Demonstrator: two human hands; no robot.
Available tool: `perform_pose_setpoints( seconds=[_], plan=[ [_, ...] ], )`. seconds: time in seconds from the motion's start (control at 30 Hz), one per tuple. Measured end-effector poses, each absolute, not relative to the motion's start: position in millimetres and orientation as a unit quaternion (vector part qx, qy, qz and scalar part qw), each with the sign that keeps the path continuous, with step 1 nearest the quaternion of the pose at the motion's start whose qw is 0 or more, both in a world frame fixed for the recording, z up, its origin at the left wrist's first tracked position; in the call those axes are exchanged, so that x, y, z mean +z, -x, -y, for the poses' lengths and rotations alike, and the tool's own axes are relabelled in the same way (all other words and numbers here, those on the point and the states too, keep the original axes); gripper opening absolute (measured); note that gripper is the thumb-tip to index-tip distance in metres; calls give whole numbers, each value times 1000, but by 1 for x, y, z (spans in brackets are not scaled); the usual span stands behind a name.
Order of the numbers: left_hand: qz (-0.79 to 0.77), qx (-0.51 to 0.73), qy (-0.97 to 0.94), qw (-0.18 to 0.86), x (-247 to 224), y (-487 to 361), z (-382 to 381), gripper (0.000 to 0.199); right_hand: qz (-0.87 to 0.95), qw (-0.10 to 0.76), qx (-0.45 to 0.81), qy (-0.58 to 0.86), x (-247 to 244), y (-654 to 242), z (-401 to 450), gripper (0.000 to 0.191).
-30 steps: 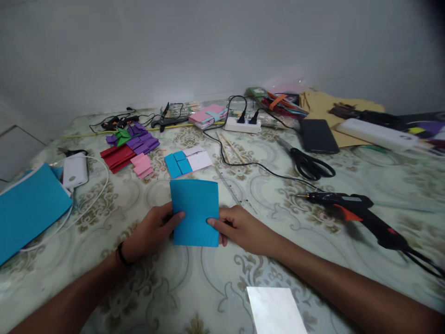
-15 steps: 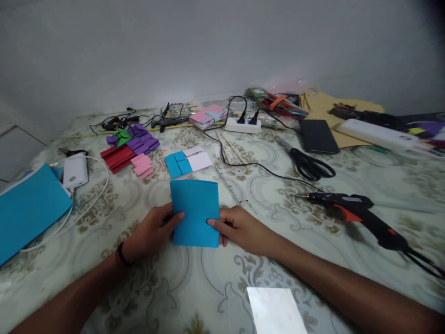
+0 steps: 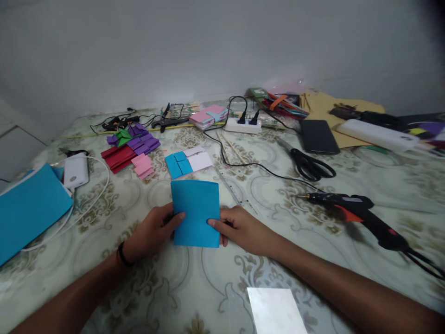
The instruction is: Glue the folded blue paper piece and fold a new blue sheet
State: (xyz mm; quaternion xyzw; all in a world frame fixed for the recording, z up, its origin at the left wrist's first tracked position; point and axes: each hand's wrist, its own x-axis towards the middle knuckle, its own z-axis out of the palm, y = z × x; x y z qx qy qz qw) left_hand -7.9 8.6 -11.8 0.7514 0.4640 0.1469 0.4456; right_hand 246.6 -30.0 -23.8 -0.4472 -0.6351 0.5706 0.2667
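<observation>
Clock positions are taken from the folded blue paper, with 12 o'clock toward the wall. The paper is at the centre, above the near half of the table, its broad face turned to the viewer. The top edge shows 2 layers. Contact between its lower edge and the table cannot be determined.

The left hand pinches the paper at the 9 o'clock edge, thumb on the front, other fingers largely hidden behind. A black band circles that wrist. The right hand pinches the 3 o'clock edge likewise; its fingertips show past the edge. The 2 hands are apart from each other.

At 12 o'clock, just beyond the paper, lies a blue-and-white panelled card. Pink paper pieces lie between 10 and 11 o'clock, touching red folded paper. At 9 o'clock, well apart, is a large blue sheet.

A clear ruler lies near the right hand at 2 o'clock. Farther out at 2 o'clock are black-handled scissors. A hot glue gun with an orange trigger lies at 3 o'clock. A white power strip at 1 o'clock carries 2 black plugs. A white sheet lies at 5 o'clock, partly out of view.
</observation>
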Motion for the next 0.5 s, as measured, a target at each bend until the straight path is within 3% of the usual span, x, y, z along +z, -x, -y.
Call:
perform_pose_setpoints(
  seconds=[0.5],
  plan=[
    [-457,152,-753,449,-11,8,-8,41,641,266,564,447,-25,-247,30,53]
  ],
)
